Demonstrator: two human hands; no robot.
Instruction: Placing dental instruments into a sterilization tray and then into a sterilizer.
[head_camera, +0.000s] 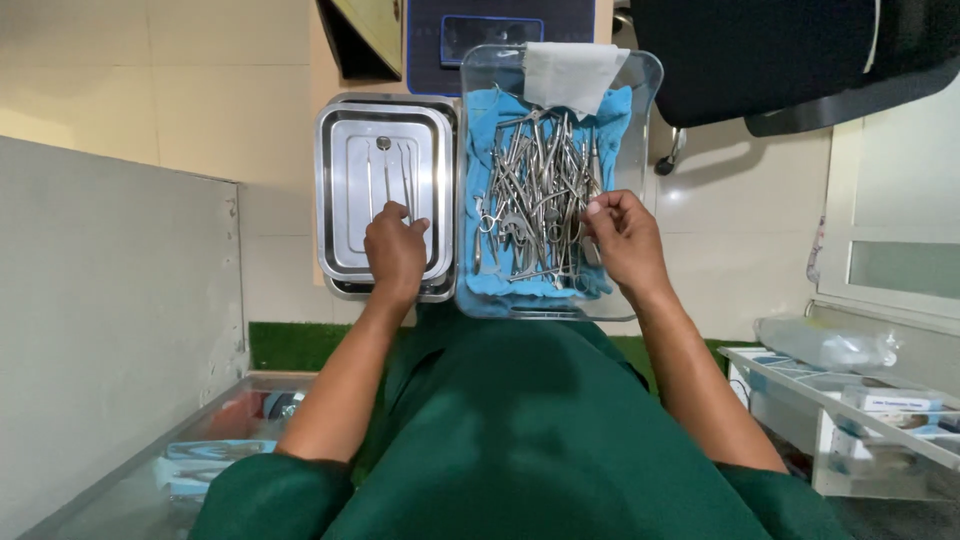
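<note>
Head view, shiny steel instruments (540, 195) (tangled), right hand (625, 240) touching

Pale tiled room, evenly lit.

Cream floor tiles (150, 110) spread around a grey partition wall (110, 330) on one side; a black chair (780, 55) stands opposite, near a white-framed window (900, 265), with a green mat strip (295, 345) and a white shelf rack (850, 410).

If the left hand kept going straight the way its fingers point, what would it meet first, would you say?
Probably the thin instruments lying in the steel tray: the left hand points up the tray, fingertips at their near ends. Depth is unclear.
</note>
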